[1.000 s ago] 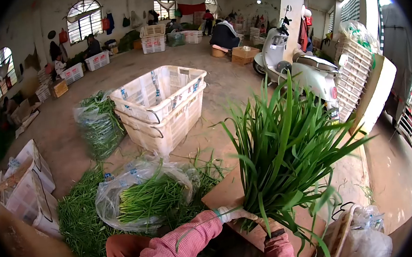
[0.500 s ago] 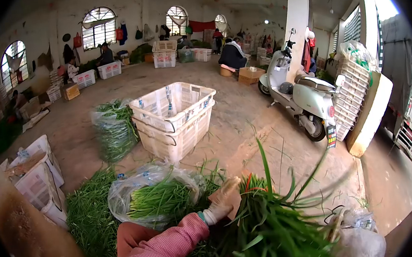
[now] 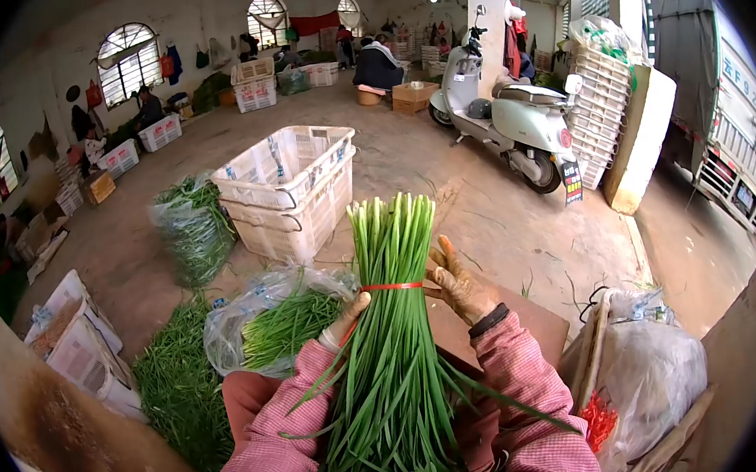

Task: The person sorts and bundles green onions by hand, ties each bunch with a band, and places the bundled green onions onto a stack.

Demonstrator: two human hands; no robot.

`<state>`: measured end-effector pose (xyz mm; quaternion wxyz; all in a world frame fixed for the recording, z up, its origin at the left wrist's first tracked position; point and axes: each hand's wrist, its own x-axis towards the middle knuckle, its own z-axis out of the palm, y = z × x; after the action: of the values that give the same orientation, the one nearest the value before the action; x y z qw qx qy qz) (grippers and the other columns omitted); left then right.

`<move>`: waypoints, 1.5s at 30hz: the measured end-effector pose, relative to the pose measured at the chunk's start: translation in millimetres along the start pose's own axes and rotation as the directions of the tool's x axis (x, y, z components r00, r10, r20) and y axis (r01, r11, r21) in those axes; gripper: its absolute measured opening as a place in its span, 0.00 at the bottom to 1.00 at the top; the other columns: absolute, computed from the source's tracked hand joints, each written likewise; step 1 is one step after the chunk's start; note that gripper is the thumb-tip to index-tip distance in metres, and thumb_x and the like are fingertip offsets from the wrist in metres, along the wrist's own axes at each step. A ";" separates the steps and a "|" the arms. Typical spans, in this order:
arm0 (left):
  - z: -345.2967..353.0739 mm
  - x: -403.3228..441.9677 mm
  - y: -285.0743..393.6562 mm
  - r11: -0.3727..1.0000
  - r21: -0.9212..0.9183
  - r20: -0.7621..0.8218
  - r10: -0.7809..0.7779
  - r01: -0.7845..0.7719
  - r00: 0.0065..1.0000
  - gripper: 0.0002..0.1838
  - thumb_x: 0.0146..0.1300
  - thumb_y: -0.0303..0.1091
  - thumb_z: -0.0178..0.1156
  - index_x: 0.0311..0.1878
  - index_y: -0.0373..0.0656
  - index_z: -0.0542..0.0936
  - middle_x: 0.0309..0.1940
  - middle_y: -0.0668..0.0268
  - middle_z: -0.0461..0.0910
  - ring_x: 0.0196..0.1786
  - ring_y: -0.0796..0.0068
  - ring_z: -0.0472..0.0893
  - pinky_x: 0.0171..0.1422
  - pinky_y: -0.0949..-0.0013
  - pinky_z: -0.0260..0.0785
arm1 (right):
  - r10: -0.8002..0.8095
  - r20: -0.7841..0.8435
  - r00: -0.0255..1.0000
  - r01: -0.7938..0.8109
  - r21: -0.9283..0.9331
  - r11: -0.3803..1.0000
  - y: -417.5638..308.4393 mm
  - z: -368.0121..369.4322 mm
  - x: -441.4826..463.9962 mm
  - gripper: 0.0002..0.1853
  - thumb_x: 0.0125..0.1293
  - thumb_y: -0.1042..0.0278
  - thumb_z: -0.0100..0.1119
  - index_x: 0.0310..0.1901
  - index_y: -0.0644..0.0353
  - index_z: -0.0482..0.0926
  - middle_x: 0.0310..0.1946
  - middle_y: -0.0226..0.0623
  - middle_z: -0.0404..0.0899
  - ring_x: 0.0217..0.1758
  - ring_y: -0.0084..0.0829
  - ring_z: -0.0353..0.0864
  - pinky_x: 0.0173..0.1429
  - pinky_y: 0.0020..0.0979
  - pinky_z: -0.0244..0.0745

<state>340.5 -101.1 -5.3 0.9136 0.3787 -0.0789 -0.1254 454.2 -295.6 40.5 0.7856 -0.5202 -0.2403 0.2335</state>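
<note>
A thick bundle of garlic chives (image 3: 396, 342) stands upright in front of me, its pale cut ends on top and its long green leaves fanning down over my lap. A red band (image 3: 391, 286) circles it below the pale ends. My left hand (image 3: 346, 320), gloved, is closed around the bundle's left side, fingers partly hidden behind it. At the right side, my gloved right hand (image 3: 464, 290) is open with fingers raised and spread, its thumb close to the band; contact is unclear. Under the right hand lies a brown board (image 3: 529, 317).
Loose chives (image 3: 178, 370) and an open plastic bag of chives (image 3: 287, 329) lie to the left. Stacked white crates (image 3: 290, 203) stand ahead beside a filled bag (image 3: 193, 234). Red strips (image 3: 599, 422) hang at right near a plastic sack (image 3: 652, 383). A scooter (image 3: 513, 130) is parked beyond.
The bundle has swung from lying tilted at the right to upright in the centre, cut ends up. My right hand has come into view beside it. The view has turned rightward.
</note>
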 end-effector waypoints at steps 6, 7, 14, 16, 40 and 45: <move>58.6 -18.9 -10.1 0.959 0.284 -0.126 0.047 -0.009 0.991 0.35 0.47 0.46 0.65 0.56 0.43 0.64 0.47 0.67 0.70 0.48 0.76 0.70 0.54 0.71 0.64 | 0.050 0.099 0.994 -0.080 0.328 0.941 -27.5 13.7 20.2 0.21 0.60 0.60 0.53 0.52 0.59 0.66 0.43 0.34 0.73 0.41 0.27 0.74 0.50 0.27 0.69; 64.8 -21.1 -8.3 0.960 0.281 -0.132 0.052 -0.013 0.990 0.35 0.46 0.45 0.66 0.56 0.44 0.65 0.47 0.69 0.70 0.48 0.77 0.70 0.54 0.72 0.62 | 0.073 0.012 0.997 -0.073 0.251 0.965 -27.1 11.6 24.3 0.19 0.61 0.60 0.50 0.51 0.60 0.67 0.42 0.34 0.74 0.42 0.27 0.74 0.50 0.26 0.69; 60.1 -21.1 -21.5 0.872 0.484 -0.135 0.152 -0.069 0.979 0.28 0.45 0.40 0.68 0.50 0.45 0.69 0.41 0.74 0.71 0.43 0.83 0.69 0.50 0.76 0.62 | -0.105 -0.280 0.954 0.032 -0.254 0.967 -47.0 -6.7 22.5 0.11 0.64 0.65 0.47 0.35 0.64 0.75 0.35 0.31 0.76 0.36 0.22 0.75 0.43 0.22 0.71; 61.6 -22.5 -22.1 0.883 0.462 -0.174 0.179 -0.080 0.968 0.28 0.44 0.36 0.69 0.49 0.44 0.69 0.40 0.73 0.72 0.42 0.83 0.70 0.51 0.76 0.63 | -0.608 -0.167 0.776 0.445 -0.539 0.716 -69.7 2.0 3.2 0.11 0.62 0.65 0.51 0.31 0.64 0.77 0.31 0.34 0.77 0.36 0.26 0.75 0.45 0.26 0.69; 79.8 -31.2 -46.4 0.752 0.652 -0.238 0.324 -0.096 0.916 0.26 0.45 0.19 0.64 0.49 0.39 0.67 0.41 0.67 0.74 0.40 0.80 0.74 0.47 0.75 0.70 | -0.129 0.314 0.941 0.338 -0.824 0.455 -103.5 33.8 -5.0 0.17 0.53 0.65 0.61 0.44 0.63 0.75 0.41 0.40 0.77 0.45 0.32 0.74 0.48 0.30 0.69; 81.5 -32.7 -34.6 0.823 0.559 -0.253 0.279 -0.095 0.926 0.26 0.44 0.25 0.68 0.48 0.40 0.69 0.41 0.69 0.74 0.42 0.81 0.73 0.50 0.76 0.67 | -0.228 0.114 0.967 0.230 -0.770 0.595 -81.7 33.3 0.5 0.10 0.54 0.67 0.60 0.37 0.62 0.77 0.29 0.38 0.78 0.31 0.25 0.75 0.36 0.28 0.70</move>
<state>283.8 -170.0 25.5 0.7787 0.6248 0.0031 0.0572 443.5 -300.4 127.9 0.5065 -0.7723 -0.3833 0.0049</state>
